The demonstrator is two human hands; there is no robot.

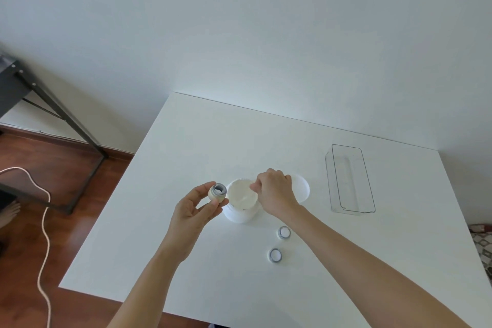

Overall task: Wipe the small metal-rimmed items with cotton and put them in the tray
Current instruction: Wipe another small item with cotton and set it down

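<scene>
My left hand [193,209] holds a small metal-rimmed item [217,192] up off the table, its grey rim facing me. My right hand [277,192] reaches with pinched fingers into a white round tub [241,205] of cotton in the middle of the table; whether it grips any cotton is hidden. Two more metal-rimmed items [283,232] [274,255] lie on the table in front of the tub. A clear plastic tray [351,180] stands to the right with nothing visible in it.
The tub's white lid [302,189] lies just behind my right hand. The white table [186,141] ends close on the left. A dark metal frame [53,109], a cord [44,221] and a bare foot are on the wooden floor at left.
</scene>
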